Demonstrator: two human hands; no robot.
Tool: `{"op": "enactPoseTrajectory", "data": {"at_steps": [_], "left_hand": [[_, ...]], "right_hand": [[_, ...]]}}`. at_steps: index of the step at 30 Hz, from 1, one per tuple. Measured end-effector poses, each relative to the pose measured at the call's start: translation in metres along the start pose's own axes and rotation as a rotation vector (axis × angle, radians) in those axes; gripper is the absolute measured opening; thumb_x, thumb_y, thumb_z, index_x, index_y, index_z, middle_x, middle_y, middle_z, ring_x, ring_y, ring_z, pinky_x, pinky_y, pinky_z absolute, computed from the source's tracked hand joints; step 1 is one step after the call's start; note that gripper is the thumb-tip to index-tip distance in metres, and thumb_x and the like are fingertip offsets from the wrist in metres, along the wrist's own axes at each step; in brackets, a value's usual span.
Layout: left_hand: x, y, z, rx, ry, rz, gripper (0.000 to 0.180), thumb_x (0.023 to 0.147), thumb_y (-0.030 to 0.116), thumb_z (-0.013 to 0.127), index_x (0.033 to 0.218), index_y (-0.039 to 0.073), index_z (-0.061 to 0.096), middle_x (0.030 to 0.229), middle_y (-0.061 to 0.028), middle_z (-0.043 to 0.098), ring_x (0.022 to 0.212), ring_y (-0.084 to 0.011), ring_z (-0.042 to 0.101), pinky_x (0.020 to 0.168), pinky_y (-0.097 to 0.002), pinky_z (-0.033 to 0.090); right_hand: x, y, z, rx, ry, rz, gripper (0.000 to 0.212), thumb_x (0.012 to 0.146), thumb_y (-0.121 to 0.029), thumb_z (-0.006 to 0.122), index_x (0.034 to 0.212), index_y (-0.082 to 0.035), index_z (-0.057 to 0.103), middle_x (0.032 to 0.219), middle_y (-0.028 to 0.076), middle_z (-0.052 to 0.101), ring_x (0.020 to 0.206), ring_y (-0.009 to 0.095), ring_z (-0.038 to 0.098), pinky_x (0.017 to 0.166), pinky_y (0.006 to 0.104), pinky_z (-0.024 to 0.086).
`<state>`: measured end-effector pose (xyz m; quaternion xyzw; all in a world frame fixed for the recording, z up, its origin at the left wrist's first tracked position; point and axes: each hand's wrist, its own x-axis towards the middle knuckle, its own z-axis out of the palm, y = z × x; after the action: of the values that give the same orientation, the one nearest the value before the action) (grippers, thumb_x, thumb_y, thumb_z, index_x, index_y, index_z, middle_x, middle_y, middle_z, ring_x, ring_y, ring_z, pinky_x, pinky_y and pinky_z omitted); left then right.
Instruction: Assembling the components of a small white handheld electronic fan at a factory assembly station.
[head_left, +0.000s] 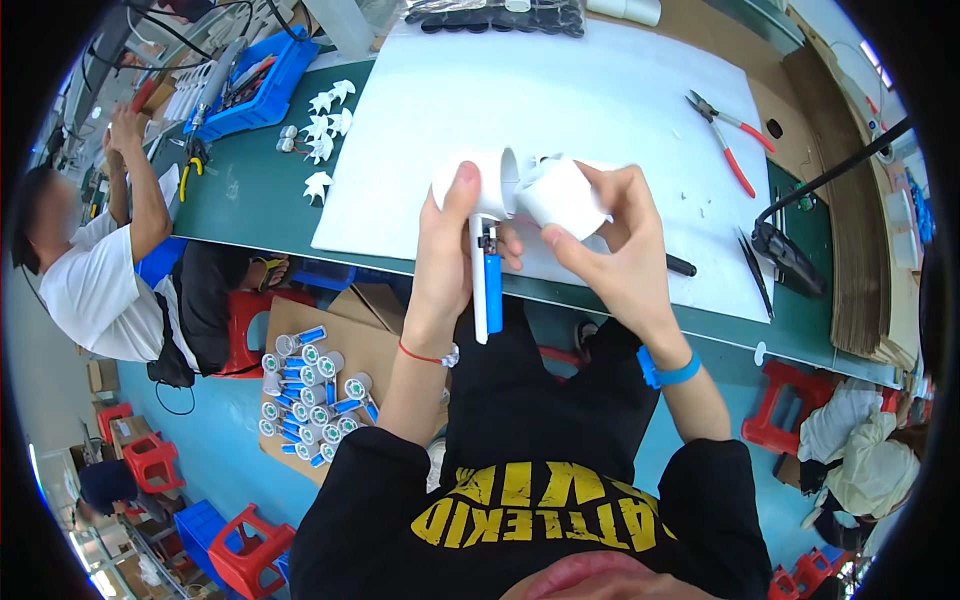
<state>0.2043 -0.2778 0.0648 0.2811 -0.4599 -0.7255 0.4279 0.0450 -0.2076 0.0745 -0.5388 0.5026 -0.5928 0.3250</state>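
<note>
Two hands met near the middle of the frame, above the near edge of the counter (260, 215). The left hand (455, 255) was closed around a small fan (483, 265) with a white round head and a white and blue handle that pointed down toward the lap. The right hand (615, 245) gripped a white round cover (560, 195) with its fingers, and this cover touched the fan head from the right side. Under the hands lay a big white sheet (560, 100) on the green counter. Red pliers (725, 130) were on the sheet at the upper right. Many finished fans (310, 395) lay on a cardboard (385, 345) on the floor at the lower left. White fan blades (325, 125) were at the upper left, near a blue tray (260, 95).
</note>
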Motion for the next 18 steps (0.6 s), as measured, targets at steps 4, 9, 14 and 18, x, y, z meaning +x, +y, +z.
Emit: {"op": "enactPoseTrajectory", "data": {"at_steps": [4, 9, 14, 18], "left_hand": [[-0.002, 0.001, 0.009, -0.119, 0.039, -0.048, 0.063, 0.096, 0.059, 0.038, 0.096, 0.001, 0.062, 0.067, -0.0055, 0.061, 0.05, -0.0093, 0.06, 0.041, -0.0189, 0.048], [0.0, -0.005, 0.004, -0.475, -0.184, -0.094, 0.066, 0.101, 0.054, 0.03, 0.106, -0.004, 0.061, 0.078, -0.0112, 0.066, 0.05, -0.0102, 0.056, 0.043, -0.0213, 0.048], [0.002, -0.009, 0.004, -0.496, -0.146, -0.114, 0.068, 0.1, 0.054, 0.03, 0.111, -0.007, 0.058, 0.096, -0.0182, 0.068, 0.055, -0.0127, 0.059, 0.047, -0.0231, 0.051], [-0.001, -0.003, -0.004, -0.295, -0.105, -0.132, 0.062, 0.101, 0.05, 0.034, 0.112, -0.006, 0.059, 0.094, -0.018, 0.068, 0.064, -0.0147, 0.065, 0.057, -0.0265, 0.056]], "right_hand": [[-0.01, -0.003, 0.004, 0.048, 0.095, 0.031, 0.048, 0.072, -0.004, 0.073, 0.107, -0.006, 0.04, 0.126, 0.018, 0.048, 0.12, 0.026, 0.05, 0.1, 0.0399, 0.045], [-0.017, 0.003, 0.005, -0.001, 0.046, -0.076, 0.075, 0.069, 0.001, 0.07, 0.136, -0.003, 0.036, 0.122, 0.011, 0.04, 0.117, 0.024, 0.049, 0.101, 0.0379, 0.041], [-0.021, 0.008, -0.001, -0.315, 0.051, -0.174, 0.067, 0.066, -0.001, 0.076, 0.128, -0.005, 0.051, 0.119, 0.015, 0.049, 0.114, 0.03, 0.052, 0.094, 0.0366, 0.046], [-0.025, -0.004, -0.014, -0.513, 0.005, -0.171, 0.063, 0.068, -0.004, 0.078, 0.126, -0.005, 0.054, 0.117, 0.015, 0.055, 0.106, 0.031, 0.055, 0.091, 0.0367, 0.046]]}}
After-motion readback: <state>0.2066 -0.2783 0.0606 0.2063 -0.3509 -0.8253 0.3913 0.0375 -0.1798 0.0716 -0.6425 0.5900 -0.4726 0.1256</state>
